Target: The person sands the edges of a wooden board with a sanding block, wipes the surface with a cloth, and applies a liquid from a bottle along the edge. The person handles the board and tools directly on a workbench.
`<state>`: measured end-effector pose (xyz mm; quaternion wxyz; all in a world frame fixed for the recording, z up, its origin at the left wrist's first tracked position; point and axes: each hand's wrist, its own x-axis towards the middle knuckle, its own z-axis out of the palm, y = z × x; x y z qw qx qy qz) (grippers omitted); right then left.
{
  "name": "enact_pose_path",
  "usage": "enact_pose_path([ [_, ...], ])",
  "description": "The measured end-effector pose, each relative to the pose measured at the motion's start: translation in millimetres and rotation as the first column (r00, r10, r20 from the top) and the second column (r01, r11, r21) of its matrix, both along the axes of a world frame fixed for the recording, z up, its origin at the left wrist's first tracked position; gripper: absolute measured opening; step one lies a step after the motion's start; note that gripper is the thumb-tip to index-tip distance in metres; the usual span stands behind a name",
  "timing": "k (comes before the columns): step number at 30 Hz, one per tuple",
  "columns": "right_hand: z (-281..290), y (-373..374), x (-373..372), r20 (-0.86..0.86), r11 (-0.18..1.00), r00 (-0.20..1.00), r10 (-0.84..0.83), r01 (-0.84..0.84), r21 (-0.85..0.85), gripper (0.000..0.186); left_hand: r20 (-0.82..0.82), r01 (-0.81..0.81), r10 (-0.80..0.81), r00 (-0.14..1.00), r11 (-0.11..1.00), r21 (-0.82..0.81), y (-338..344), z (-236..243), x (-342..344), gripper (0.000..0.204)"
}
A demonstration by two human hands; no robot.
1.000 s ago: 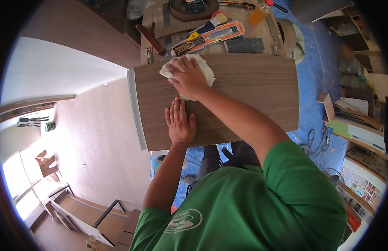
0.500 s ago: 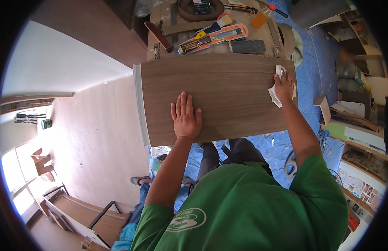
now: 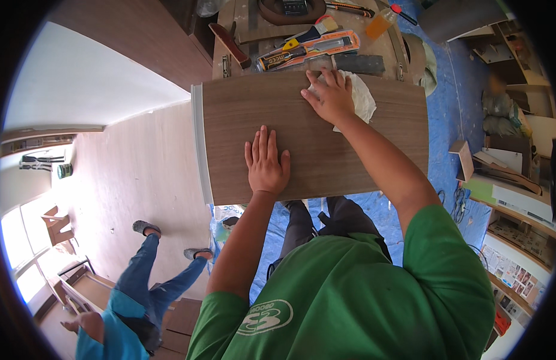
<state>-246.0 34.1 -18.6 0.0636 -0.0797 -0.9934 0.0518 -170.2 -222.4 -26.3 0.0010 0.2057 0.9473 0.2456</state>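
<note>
A brown wood-grain panel (image 3: 398, 138) with a pale left edge strip lies flat on a workbench in front of me. My left hand (image 3: 266, 162) rests flat on the panel near its front edge, fingers spread. My right hand (image 3: 331, 95) presses a crumpled white cloth (image 3: 363, 99) onto the panel close to its far edge, right of the middle.
Beyond the panel the workbench (image 3: 227, 51) carries a utility knife (image 3: 305, 51) on an orange card, a brush, a chisel and other tools. A person in blue (image 3: 134, 288) walks at lower left. Shelves (image 3: 518, 198) with boards stand at right, above a blue floor sheet.
My right hand swept the cloth from the panel's left part to its right edge, and now it is back near the far middle. A person in blue has come into view.
</note>
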Motion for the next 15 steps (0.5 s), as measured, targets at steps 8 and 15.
enact_pose_path([
  [8, 2.5, -18.1, 7.9, 0.029, 1.0, 1.0, -0.006, 0.006, -0.012, 0.072, -0.001, 0.008, -0.008, 1.0, 1.0, -0.011, 4.1, 3.8, -1.1, 0.061],
  [15, -3.4, 19.2, 104.1, -0.176, 0.861, 0.966, 0.191, -0.251, -0.442, 0.066, -0.031, -0.001, 0.001, 1.0, 1.0, 0.009, 1.6, 0.9, -2.5, 0.06],
])
